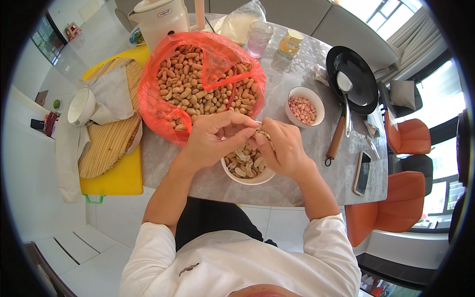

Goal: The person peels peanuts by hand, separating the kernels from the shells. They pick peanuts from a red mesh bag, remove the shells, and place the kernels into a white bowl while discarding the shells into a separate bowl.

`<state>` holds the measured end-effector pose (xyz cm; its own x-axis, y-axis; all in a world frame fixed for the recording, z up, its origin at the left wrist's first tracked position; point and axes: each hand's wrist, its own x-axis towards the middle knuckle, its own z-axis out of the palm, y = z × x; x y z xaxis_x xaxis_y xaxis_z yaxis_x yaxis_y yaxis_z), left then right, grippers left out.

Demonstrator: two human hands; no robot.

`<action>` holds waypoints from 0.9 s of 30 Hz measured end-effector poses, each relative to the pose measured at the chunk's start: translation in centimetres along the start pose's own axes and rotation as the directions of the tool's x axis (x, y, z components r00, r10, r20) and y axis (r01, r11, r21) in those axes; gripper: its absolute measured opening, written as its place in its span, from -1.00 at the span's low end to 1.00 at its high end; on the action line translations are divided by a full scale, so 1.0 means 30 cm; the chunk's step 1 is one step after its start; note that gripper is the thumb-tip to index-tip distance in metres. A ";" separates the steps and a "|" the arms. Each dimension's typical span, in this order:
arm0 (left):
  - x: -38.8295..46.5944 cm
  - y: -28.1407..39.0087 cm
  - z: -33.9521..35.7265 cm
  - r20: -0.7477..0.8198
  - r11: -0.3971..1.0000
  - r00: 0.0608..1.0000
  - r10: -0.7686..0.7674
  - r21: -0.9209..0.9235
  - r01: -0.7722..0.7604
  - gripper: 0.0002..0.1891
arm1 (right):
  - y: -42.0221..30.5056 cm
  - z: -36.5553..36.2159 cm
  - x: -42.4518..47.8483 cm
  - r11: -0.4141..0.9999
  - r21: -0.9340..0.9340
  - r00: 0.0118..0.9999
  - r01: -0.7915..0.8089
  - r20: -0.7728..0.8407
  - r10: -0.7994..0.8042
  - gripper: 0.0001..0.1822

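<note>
Both hands meet above a white bowl (248, 181) of empty peanut shells (245, 161). My right hand (279, 146) grips a peanut shell (264, 134) between thumb and fingers. My left hand (222, 137) touches it at the fingertips, its thumb and forefinger pinched close together; whether they hold a piece of it is hidden. Behind my left hand, a red plastic bag (148, 100) lies open, full of unshelled peanuts (193, 81). A second white bowl (318, 107), to the right beyond my right hand, contains pink shelled peanuts (302, 109).
Right: a black frying pan (358, 74) with a metal ladle (345, 83), and a phone (362, 173). Behind: a glass (259, 39), a jar (291, 42) and a pitcher (161, 24). Left: a round slatted mat (107, 148) on a yellow board (126, 182), with a tilted bowl (81, 107) and cloth.
</note>
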<state>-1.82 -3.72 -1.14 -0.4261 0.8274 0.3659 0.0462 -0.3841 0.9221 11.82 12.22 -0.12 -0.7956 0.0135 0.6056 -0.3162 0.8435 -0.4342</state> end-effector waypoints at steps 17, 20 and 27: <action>0.013 -0.015 -0.015 0.060 0.976 0.996 -0.071 -0.204 0.082 -0.74 | -0.014 0.011 -0.011 0.918 0.315 0.970 -0.241 0.040 0.241 -0.77; 0.016 -0.002 -0.010 0.056 0.967 0.992 -0.117 -0.222 0.127 -0.76 | -0.005 0.020 -0.018 0.936 0.260 0.970 -0.240 0.021 0.243 -0.77; 0.020 -0.013 -0.008 0.059 0.976 0.997 -0.060 -0.204 0.070 -0.79 | -0.014 0.011 -0.013 0.910 0.292 0.955 -0.295 0.060 0.291 -0.82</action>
<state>-2.30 -3.17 -1.33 -0.3744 0.8714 0.3170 -0.1691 -0.4003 0.9006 12.10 11.69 -0.40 -0.8829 0.2256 0.4118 -0.2035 0.6065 -0.7686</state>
